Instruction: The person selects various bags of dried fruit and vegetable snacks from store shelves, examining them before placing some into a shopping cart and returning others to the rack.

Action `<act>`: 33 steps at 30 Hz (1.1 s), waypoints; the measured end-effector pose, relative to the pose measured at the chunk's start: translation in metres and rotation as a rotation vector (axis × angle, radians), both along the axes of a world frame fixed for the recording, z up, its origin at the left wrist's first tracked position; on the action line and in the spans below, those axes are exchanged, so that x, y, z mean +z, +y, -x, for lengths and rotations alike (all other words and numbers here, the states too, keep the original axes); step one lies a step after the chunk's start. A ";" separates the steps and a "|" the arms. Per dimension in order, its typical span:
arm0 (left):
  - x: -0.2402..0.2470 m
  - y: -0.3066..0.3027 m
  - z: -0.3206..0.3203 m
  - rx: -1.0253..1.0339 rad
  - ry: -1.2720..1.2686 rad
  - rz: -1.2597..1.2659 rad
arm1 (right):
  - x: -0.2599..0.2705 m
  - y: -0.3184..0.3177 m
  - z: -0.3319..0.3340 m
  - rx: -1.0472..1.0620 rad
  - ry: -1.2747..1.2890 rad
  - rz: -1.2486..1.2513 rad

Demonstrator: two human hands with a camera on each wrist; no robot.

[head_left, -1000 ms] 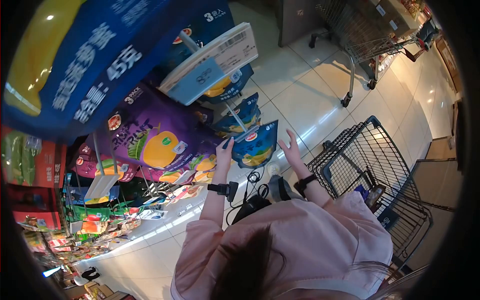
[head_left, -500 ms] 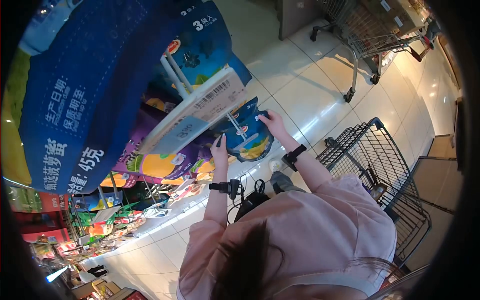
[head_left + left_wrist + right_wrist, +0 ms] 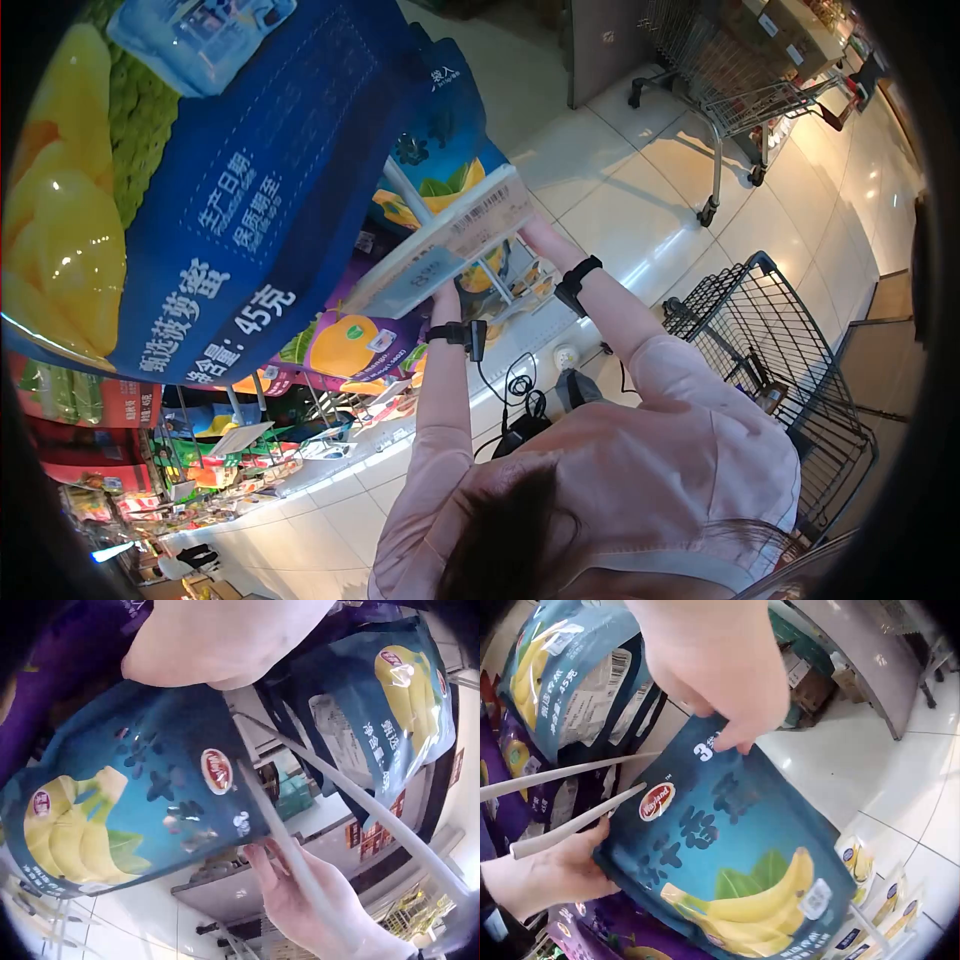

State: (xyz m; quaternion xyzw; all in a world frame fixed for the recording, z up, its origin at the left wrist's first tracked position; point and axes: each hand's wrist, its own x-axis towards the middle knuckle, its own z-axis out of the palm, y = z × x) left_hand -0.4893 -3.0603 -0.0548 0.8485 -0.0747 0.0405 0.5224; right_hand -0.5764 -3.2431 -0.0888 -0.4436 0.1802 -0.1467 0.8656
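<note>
A blue pouch of banana snacks (image 3: 697,832) with a red-and-white logo hangs at the prongs of a white display hook (image 3: 577,825), its printed front showing. My right hand (image 3: 720,667) pinches the pouch's top corner beside the large "3". At the opposite edge my left hand (image 3: 547,874) grips the pouch's side. From the left wrist view, the left hand (image 3: 225,637) covers the pouch's upper edge and the right hand (image 3: 311,900) is at the far corner. In the head view a price tag (image 3: 450,245) partly hides both hands and the pouch.
More blue pouches (image 3: 570,682) hang behind the hook, with purple mango pouches (image 3: 365,345) beside them. A large blue bag (image 3: 230,200) fills the near left. A black wire shopping cart (image 3: 780,370) stands to the right, a metal cart with boxes (image 3: 730,90) farther off.
My right hand came from beside the pouch to take its top corner. Both hands then reached farther forward with the pouch, in behind the price tag.
</note>
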 end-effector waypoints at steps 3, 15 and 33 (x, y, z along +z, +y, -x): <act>0.010 0.005 0.022 -0.024 -0.032 -0.057 | 0.021 0.012 0.027 -0.037 0.042 0.014; -0.018 0.189 0.130 -0.735 0.683 -0.172 | 0.019 0.061 0.310 -0.296 0.540 0.052; -0.037 0.365 0.213 -0.878 0.526 -0.336 | 0.047 0.225 0.578 -0.620 1.239 1.257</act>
